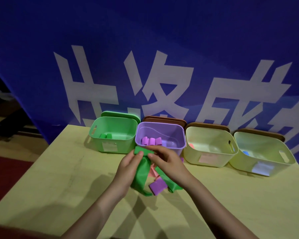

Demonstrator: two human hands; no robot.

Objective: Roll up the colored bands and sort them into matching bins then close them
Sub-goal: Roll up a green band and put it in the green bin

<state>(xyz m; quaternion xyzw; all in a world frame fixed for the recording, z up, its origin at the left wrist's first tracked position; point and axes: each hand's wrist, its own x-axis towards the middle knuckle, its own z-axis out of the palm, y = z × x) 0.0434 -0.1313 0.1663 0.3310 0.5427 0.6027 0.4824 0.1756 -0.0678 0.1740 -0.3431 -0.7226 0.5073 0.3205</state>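
I pinch the green band (pixel 141 169) at its top edge with my left hand (pixel 130 167) and right hand (pixel 166 163), close together, to start a tight roll. It hangs just before the green bin (pixel 113 134), probably its destination.

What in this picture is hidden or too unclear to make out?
All from the head view:
- Pink band: mostly covered by the green band and the right hand.
- Labels on the green bin and the rightmost bin: too blurred to read.
- Contents of the two pale bins: only a red bit and a blue bit show above the front walls.
- Banner lettering: cut off at the right edge.
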